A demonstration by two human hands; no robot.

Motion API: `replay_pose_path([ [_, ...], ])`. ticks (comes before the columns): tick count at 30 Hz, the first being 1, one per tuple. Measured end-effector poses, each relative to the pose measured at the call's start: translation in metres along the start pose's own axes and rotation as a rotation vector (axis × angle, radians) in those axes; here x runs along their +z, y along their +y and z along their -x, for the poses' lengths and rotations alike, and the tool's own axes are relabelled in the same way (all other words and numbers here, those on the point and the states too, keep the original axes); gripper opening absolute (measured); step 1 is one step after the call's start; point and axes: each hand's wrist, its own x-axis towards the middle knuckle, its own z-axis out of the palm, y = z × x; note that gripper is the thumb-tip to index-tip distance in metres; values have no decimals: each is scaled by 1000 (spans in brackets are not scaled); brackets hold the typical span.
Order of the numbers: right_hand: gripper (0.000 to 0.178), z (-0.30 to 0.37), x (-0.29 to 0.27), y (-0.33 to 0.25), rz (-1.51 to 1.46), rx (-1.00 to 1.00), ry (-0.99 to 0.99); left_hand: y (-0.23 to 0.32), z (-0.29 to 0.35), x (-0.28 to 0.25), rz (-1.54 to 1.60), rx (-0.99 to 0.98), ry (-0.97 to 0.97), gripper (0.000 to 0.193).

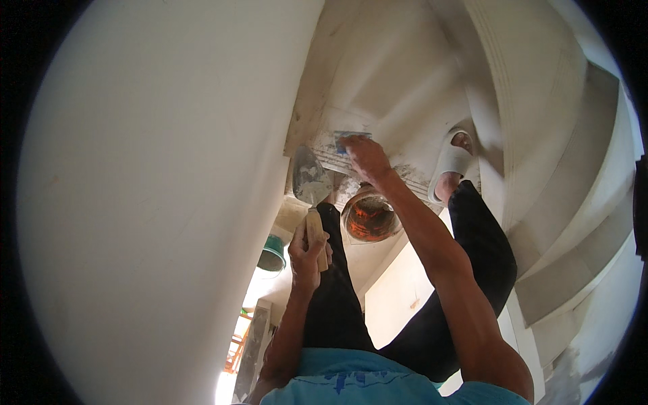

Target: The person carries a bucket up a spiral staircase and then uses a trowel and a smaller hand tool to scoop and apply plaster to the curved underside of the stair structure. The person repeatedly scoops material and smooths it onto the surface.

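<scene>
My left hand (310, 251) is wrapped round the wooden handle of a trowel (310, 177), whose metal blade points away from me and carries pale, wet-looking paste. Farther out, my right hand (366, 158) is closed on a small flat blue piece (342, 140) held low against the dusty step surface. Its exact kind is partly hidden by my fingers. Just below that hand, between my legs, stands a bucket (370, 217) with an orange, paste-smeared inside.
A smooth white wall (148, 202) rises close on my left. Curving stair steps (574, 162) run along the right. My right foot, in a pale slipper (453, 158), rests on a step. A green bucket (272, 254) sits lower, beyond my left forearm.
</scene>
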Motion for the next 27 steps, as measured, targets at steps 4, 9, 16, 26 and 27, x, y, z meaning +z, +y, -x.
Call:
replay_pose_path([
  [4,29,-22,-64,18,0,369,51,-8,-1,5,75,32,-5,53],
  [9,25,-47,-148,15,18,653,329,7,-21,0,-34,70,-110,55],
  [16,37,-14,-269,12,241,547,453,18,-74,7,-164,268,-98,57],
  [26,28,-74,-239,139,-85,793,510,62,-134,75,-521,65,-127,52],
  [27,26,-87,-240,138,-95,742,496,67,-138,75,-546,16,-106,50],
])
